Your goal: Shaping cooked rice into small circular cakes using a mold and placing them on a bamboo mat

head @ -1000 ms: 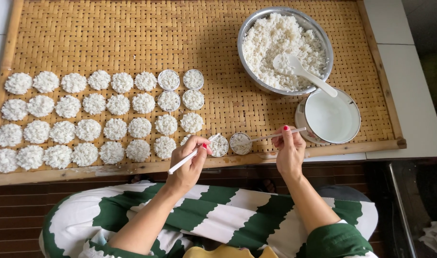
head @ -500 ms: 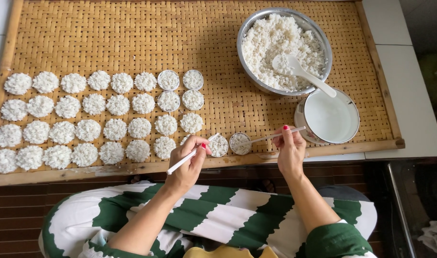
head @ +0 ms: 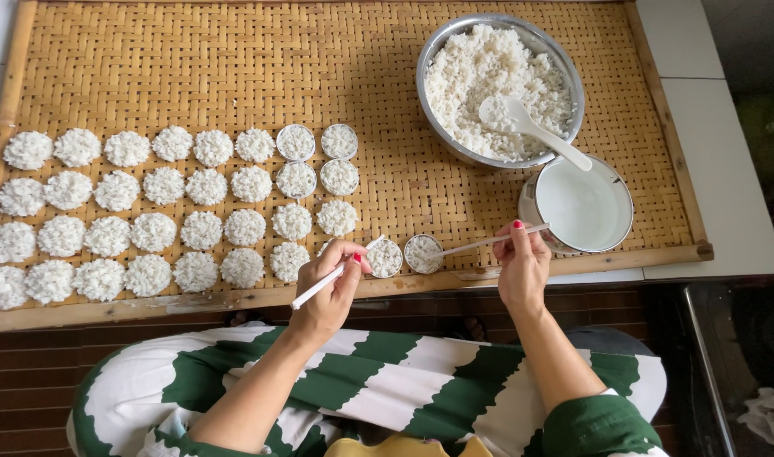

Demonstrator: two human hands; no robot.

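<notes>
Landmark: woven tray (head: 234,68), near edge.
Left hand (head: 329,288): closed around a white stick (head: 332,276), tip on a ringed rice cake (head: 385,257).
Right hand (head: 522,267): pinching a second stick (head: 488,244), laid leftward into the neighbouring rice cake (head: 423,253).
Cakes: between both hands, left hand nearer.

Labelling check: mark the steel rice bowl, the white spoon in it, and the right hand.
steel rice bowl (head: 435,61), head view, left rim.
white spoon (head: 498,112), head view, its scoop on the rice.
right hand (head: 522,269), head view, back of the hand.
</notes>
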